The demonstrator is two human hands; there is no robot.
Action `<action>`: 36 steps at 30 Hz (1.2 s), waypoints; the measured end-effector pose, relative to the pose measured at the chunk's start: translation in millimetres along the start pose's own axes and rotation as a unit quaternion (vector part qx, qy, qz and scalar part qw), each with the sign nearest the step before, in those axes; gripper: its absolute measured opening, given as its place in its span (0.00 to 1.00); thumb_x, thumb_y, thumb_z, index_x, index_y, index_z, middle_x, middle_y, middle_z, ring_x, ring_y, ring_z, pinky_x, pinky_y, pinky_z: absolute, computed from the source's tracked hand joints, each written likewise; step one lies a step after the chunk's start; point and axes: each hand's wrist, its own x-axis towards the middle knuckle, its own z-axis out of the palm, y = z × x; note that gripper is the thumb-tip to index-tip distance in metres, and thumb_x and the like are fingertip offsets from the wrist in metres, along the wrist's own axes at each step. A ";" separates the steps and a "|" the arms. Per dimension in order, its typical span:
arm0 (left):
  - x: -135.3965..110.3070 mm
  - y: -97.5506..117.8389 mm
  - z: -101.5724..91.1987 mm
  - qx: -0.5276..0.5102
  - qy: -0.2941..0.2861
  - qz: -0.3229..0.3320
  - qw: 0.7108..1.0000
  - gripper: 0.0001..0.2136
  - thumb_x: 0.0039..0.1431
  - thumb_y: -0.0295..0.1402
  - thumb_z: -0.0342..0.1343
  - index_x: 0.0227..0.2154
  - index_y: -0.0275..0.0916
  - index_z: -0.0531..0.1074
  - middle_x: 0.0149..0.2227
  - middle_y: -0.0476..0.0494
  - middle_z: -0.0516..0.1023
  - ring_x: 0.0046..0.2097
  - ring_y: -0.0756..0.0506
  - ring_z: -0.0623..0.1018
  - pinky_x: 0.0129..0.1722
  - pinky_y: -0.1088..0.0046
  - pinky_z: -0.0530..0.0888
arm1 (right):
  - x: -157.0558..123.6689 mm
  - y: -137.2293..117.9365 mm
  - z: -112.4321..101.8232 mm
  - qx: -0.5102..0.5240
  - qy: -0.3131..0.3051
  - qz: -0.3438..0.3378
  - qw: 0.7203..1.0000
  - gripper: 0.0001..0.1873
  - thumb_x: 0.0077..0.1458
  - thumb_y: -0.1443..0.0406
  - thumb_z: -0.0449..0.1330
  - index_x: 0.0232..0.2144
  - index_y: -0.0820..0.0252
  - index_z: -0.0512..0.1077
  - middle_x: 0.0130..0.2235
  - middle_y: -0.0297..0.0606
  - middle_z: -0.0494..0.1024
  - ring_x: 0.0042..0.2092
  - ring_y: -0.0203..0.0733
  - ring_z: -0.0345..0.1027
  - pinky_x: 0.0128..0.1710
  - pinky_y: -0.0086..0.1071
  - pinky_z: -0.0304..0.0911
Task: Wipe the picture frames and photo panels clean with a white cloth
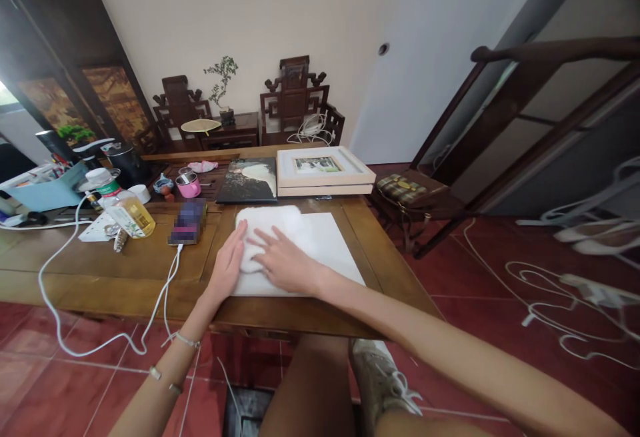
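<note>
A fluffy white pad, perhaps a folded cloth or batting (287, 218), lies on a flat white board (336, 244) near the table's front edge. My right hand (283, 258) rests on top of the pad with its fingers spread. Along the pad's left side lies my left hand (229, 262), its fingers straight and close together, touching the edge. Neither hand grasps anything. Part of the pad is hidden beneath my right hand and forearm.
Behind the pad are a dark picture panel (247, 180) and stacked pale frames (326, 186). To the left lie a phone (188, 222) on a white cable, a pink cup (189, 185), a bottle of yellow liquid (131, 214) and a power strip (95, 229). A wooden chair (450, 200) stands right.
</note>
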 end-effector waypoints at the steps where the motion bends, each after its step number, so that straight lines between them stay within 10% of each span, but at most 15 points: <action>1: -0.1 0.2 0.1 0.001 0.008 0.001 1.000 0.25 0.67 0.43 0.35 0.61 0.37 0.58 0.65 0.43 0.57 0.66 0.46 0.56 0.65 0.65 0.52 | -6.4 -9.5 -2.0 0.011 -0.002 -0.040 0.999 0.17 0.54 0.69 0.54 0.45 0.62 0.73 0.61 0.47 0.63 0.64 0.55 0.47 0.61 0.55 0.42; 5: -0.5 -0.6 2.9 0.015 0.007 0.020 1.000 0.24 0.67 0.41 0.35 0.61 0.35 0.58 0.65 0.40 0.56 0.66 0.45 0.55 0.65 0.63 0.51 | -43.4 -37.6 -19.8 0.055 -0.045 -0.088 0.994 0.16 0.49 0.69 0.57 0.42 0.60 0.74 0.55 0.46 0.71 0.62 0.54 0.53 0.61 0.54 0.42; 10: -0.6 -4.8 7.8 0.078 -0.064 0.017 0.995 0.20 0.64 0.38 0.45 0.56 0.39 0.66 0.61 0.40 0.64 0.63 0.42 0.62 0.64 0.56 0.54 | -61.4 -18.4 -37.4 0.066 -0.088 0.029 0.993 0.14 0.52 0.70 0.54 0.41 0.61 0.75 0.46 0.51 0.77 0.59 0.52 0.59 0.61 0.51 0.45; 16: 0.8 -5.6 8.3 0.109 -0.091 0.007 0.990 0.15 0.63 0.34 0.46 0.48 0.43 0.74 0.54 0.44 0.74 0.58 0.41 0.70 0.64 0.52 0.51 | -2.4 40.2 -22.7 0.069 -0.018 0.104 0.992 0.16 0.60 0.67 0.48 0.45 0.62 0.72 0.50 0.49 0.74 0.51 0.53 0.66 0.51 0.42 0.57; 24: 0.8 -5.2 5.3 0.118 -0.093 0.011 0.989 0.15 0.62 0.32 0.47 0.47 0.42 0.75 0.52 0.42 0.75 0.56 0.41 0.72 0.63 0.53 0.55 | 59.2 40.9 -5.5 0.124 0.007 0.085 0.989 0.17 0.63 0.63 0.47 0.48 0.57 0.71 0.51 0.39 0.74 0.48 0.45 0.67 0.46 0.32 0.58; 32: -0.5 -7.8 6.6 0.114 -0.101 0.008 0.988 0.16 0.62 0.33 0.45 0.50 0.42 0.72 0.56 0.42 0.71 0.60 0.42 0.68 0.64 0.49 0.51 | -35.9 85.3 -7.9 0.106 0.032 0.213 0.971 0.19 0.62 0.65 0.44 0.48 0.62 0.70 0.51 0.47 0.74 0.53 0.54 0.64 0.50 0.42 0.59; 36: -0.2 -8.2 7.8 0.126 -0.103 0.001 0.987 0.18 0.63 0.35 0.45 0.54 0.40 0.68 0.59 0.41 0.67 0.62 0.41 0.64 0.64 0.49 0.51 | -94.8 69.5 -8.4 0.090 0.012 0.175 0.980 0.18 0.57 0.71 0.47 0.44 0.62 0.72 0.56 0.45 0.70 0.63 0.54 0.52 0.58 0.49 0.52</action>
